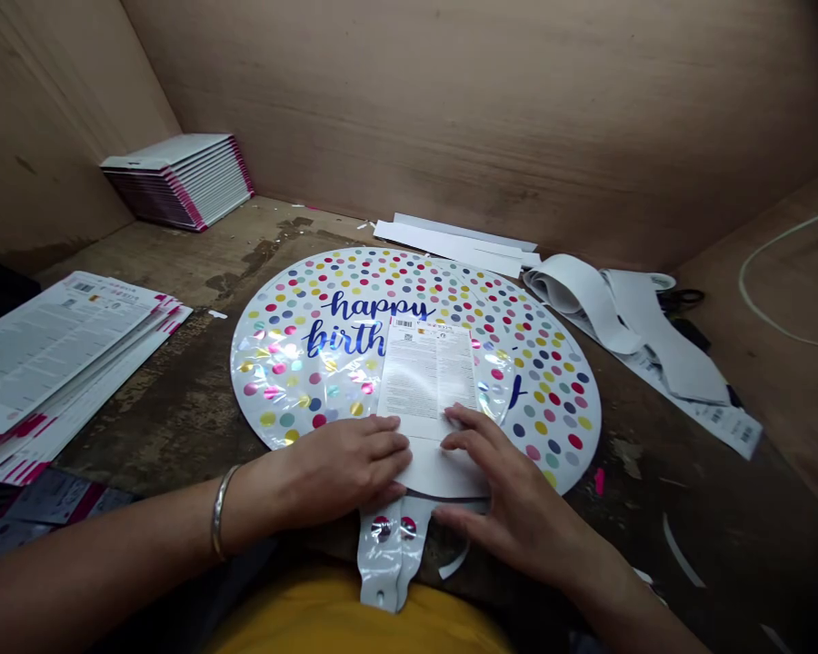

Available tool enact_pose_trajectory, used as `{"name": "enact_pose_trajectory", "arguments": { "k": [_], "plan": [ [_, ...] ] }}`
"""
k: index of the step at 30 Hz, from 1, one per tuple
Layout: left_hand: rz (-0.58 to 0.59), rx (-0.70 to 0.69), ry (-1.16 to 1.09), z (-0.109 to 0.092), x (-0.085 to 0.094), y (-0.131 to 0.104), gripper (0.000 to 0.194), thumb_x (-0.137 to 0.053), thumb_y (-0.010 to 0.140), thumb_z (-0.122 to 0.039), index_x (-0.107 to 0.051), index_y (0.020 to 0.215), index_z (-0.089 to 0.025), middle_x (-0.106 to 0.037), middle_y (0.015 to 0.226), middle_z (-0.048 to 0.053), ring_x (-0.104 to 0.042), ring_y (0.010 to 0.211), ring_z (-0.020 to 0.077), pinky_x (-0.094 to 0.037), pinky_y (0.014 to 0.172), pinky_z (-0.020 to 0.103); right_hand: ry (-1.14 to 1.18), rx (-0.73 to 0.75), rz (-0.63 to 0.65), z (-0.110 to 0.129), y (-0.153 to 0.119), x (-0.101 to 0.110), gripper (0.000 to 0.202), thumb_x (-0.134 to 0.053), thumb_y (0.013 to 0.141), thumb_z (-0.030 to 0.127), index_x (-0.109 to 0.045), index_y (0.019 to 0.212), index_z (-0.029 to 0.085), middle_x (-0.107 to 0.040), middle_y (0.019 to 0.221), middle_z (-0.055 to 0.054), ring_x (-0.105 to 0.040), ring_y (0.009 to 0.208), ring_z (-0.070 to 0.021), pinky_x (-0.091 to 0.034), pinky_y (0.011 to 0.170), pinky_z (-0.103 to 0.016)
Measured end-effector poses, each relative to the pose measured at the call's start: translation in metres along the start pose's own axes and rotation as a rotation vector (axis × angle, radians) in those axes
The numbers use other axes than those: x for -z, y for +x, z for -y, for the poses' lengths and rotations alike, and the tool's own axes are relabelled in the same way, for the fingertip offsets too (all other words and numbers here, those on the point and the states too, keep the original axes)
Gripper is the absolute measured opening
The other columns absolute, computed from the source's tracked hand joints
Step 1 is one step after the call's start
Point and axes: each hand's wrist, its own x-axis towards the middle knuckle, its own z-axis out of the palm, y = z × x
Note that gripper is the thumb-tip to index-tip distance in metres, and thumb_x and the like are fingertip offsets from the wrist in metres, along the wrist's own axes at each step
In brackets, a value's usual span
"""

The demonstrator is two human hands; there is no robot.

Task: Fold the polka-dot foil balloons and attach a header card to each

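A flat foil balloon [334,381] with coloured dots and blue "happy birth" lettering lies in front of me, apparently overlapping a second dotted one [559,400]. Two clear-white balloon tails [388,554] point toward my yellow clothing. On the foil rests a printed white card [426,372] with small text and a barcode; its lower part is blank. My left hand [354,459] lies flat along the card's lower left edge, fingers stretched out. At the lower right edge is my right hand [501,481], its fingers apart and slightly bent, fingertips near or on the card.
A stack of folded cards [184,182] stands at the back left. More printed cards [61,354] lie at the left. Toward the right is a curled label strip [620,327], with dark scissor handles [685,297] behind it. White paper strips [450,243] lie along the wooden back wall [483,109].
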Motion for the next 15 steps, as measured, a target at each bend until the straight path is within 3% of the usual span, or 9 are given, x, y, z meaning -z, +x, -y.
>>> {"name": "enact_pose_trajectory", "arguments": {
  "k": [3,7,12,15],
  "plan": [
    [-0.020,-0.030,0.086,-0.004,0.000,-0.001,0.022,-0.043,0.092,-0.011,-0.059,0.105,-0.009,-0.066,0.100,0.013,-0.061,0.100,0.0208,-0.046,0.094,0.035,0.011,0.029,-0.053,-0.001,0.002,-0.011,0.021,-0.059,0.080,0.022,-0.053,0.101,0.021,-0.040,0.139,-0.011,-0.030,0.135,-0.0232,-0.037,0.106,-0.042],
    [0.037,0.122,0.056,-0.006,0.003,0.005,0.021,-0.048,0.091,-0.026,-0.060,0.103,-0.013,-0.064,0.097,0.011,-0.060,0.090,0.0226,-0.051,0.077,0.035,0.034,0.053,-0.198,-0.001,0.005,-0.023,0.022,-0.048,0.081,0.007,-0.057,0.095,0.021,-0.051,0.128,-0.010,-0.042,0.126,-0.0213,-0.042,0.101,-0.041],
    [-0.028,0.311,0.003,-0.008,-0.002,0.018,0.025,-0.047,0.092,-0.025,-0.063,0.077,-0.016,-0.062,0.075,0.005,-0.057,0.075,0.0181,-0.045,0.071,0.033,-0.024,-0.025,-0.368,0.001,0.009,-0.021,0.012,-0.053,0.083,0.014,-0.062,0.085,0.021,-0.057,0.109,-0.010,-0.050,0.107,-0.0251,-0.046,0.089,-0.045],
    [-0.084,0.482,-0.070,-0.008,-0.005,0.018,0.022,-0.049,0.091,-0.026,-0.062,0.077,-0.017,-0.062,0.073,0.004,-0.056,0.074,0.0178,-0.044,0.070,0.033,-0.068,-0.104,-0.373,-0.001,0.014,-0.018,0.016,-0.052,0.086,0.024,-0.059,0.073,0.020,-0.058,0.091,-0.009,-0.052,0.092,-0.0237,-0.046,0.079,-0.042]
  ]
}}
